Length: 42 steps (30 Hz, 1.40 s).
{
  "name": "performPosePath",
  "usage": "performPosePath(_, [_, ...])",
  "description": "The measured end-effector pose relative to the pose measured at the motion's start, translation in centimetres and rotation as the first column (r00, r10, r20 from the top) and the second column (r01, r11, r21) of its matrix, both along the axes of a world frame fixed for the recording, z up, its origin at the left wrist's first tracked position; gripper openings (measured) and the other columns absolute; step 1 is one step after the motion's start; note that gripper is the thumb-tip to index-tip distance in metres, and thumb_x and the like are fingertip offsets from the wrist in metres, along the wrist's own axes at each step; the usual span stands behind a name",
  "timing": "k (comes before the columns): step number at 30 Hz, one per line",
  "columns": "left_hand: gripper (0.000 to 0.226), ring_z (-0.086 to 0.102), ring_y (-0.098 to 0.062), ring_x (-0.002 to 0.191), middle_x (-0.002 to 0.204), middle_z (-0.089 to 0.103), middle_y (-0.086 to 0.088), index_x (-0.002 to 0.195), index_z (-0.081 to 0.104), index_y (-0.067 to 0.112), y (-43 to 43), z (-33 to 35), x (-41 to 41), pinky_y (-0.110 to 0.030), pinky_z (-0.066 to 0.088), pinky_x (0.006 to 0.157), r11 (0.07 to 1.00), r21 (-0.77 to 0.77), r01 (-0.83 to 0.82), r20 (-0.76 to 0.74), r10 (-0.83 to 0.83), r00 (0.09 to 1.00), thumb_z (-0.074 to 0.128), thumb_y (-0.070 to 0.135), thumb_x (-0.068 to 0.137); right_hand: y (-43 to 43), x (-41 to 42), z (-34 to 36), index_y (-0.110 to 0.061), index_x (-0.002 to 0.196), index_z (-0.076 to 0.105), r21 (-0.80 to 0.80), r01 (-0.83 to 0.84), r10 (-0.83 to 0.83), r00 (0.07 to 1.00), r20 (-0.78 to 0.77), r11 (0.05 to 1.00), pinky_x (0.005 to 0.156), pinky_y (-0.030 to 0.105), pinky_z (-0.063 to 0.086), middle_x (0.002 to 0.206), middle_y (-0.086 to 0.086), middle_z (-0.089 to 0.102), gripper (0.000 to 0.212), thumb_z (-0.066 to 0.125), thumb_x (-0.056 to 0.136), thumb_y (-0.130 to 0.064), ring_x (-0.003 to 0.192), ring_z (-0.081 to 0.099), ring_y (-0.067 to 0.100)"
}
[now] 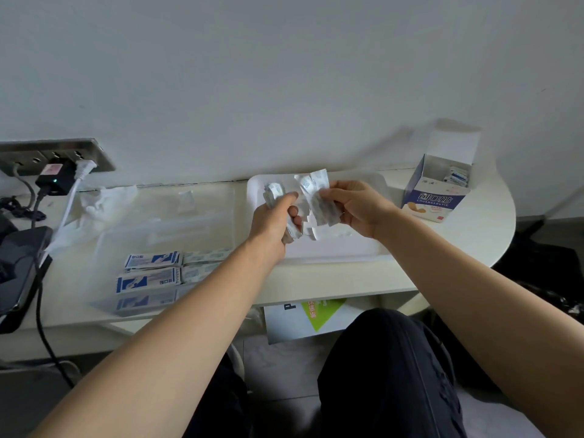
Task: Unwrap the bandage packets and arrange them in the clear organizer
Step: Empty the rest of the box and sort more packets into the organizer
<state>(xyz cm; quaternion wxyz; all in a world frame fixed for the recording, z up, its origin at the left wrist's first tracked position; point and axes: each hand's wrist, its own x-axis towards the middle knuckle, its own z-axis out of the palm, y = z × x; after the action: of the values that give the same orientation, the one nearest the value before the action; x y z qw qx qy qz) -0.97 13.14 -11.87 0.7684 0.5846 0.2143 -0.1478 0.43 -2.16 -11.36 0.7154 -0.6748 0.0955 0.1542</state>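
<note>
My left hand [274,216] grips a bundle of white bandage packets [272,192] above a white tray [341,248]. Just to its right, my right hand [354,207] pinches a second bunch of bandage packets [316,197] that fan upward and hang down. The two bundles nearly touch. On the table to the left lies the clear organizer [164,222]; several blue-and-white bandage packets [148,276] and pale printed ones [202,263] lie in its near compartments.
An open blue-and-white bandage box [433,197] with more packets stands at the table's right end. Crumpled clear plastic [104,200] lies behind the organizer. A wall socket strip [53,156] with plugs, cables and a dark device [19,263] fill the left side.
</note>
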Motion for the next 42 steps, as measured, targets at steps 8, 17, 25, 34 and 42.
performPosePath(8, [0.012,0.048,-0.013,0.044,0.057,0.052,0.000,0.074,0.059,0.013,-0.6,-0.6,-0.1,-0.027,0.039,0.055,0.996,0.083,0.035,0.028,-0.038,0.999,0.068,0.015,0.082,0.4,-0.3,-0.5,-0.007,0.085,0.064,-0.192,0.110,-0.086,0.988,0.126,0.975,0.058,0.027,0.046,0.077,0.010,0.064,0.008,0.060,0.091,-0.010,0.067,0.057,0.022])
performPosePath(17, [0.008,0.052,-0.013,0.046,0.057,0.057,0.001,0.077,0.062,0.014,-1.0,-0.9,0.1,-0.025,0.043,0.055,0.999,0.025,0.031,0.009,-0.031,0.999,0.066,0.018,0.083,0.5,-0.6,-0.1,-0.005,0.096,0.061,-0.010,-0.057,0.056,0.998,-0.029,0.998,0.067,0.028,0.052,0.081,0.007,0.066,0.007,0.060,0.091,-0.010,0.070,0.063,0.018])
performPosePath(25, [0.019,0.053,-0.016,0.058,0.070,0.053,-0.004,0.092,0.055,0.011,-0.6,-0.4,0.2,-0.027,0.048,0.062,0.949,-0.314,0.027,-0.161,-0.082,0.984,0.054,0.029,0.086,0.1,-0.3,-0.6,-0.008,0.105,0.067,0.108,0.141,-0.145,0.989,0.030,0.984,0.056,0.022,0.048,0.073,0.006,0.064,0.017,0.062,0.089,-0.005,0.060,0.060,0.015])
performPosePath(34, [0.032,0.066,-0.019,0.072,0.094,0.069,-0.011,0.116,0.059,0.004,-1.3,-1.3,0.1,-0.029,0.055,0.061,0.965,-0.253,0.073,-0.110,-0.103,0.989,0.033,0.014,0.101,-0.3,-0.8,-0.7,-0.012,0.078,0.060,0.093,0.083,-0.078,0.995,-0.055,0.992,0.053,0.025,0.047,0.065,0.003,0.063,0.014,0.059,0.092,-0.009,0.058,0.057,0.016])
performPosePath(42, [0.029,0.068,-0.030,0.099,0.111,0.069,-0.015,0.118,0.064,0.006,-1.8,-1.9,0.2,-0.038,0.057,0.081,0.990,-0.126,0.067,-0.042,-0.073,0.996,0.063,0.013,0.089,0.8,-1.2,-1.3,-0.010,0.085,0.062,-0.059,0.077,-0.077,0.997,0.003,0.995,0.059,0.024,0.045,0.081,0.008,0.061,0.005,0.062,0.089,-0.007,0.069,0.056,0.017])
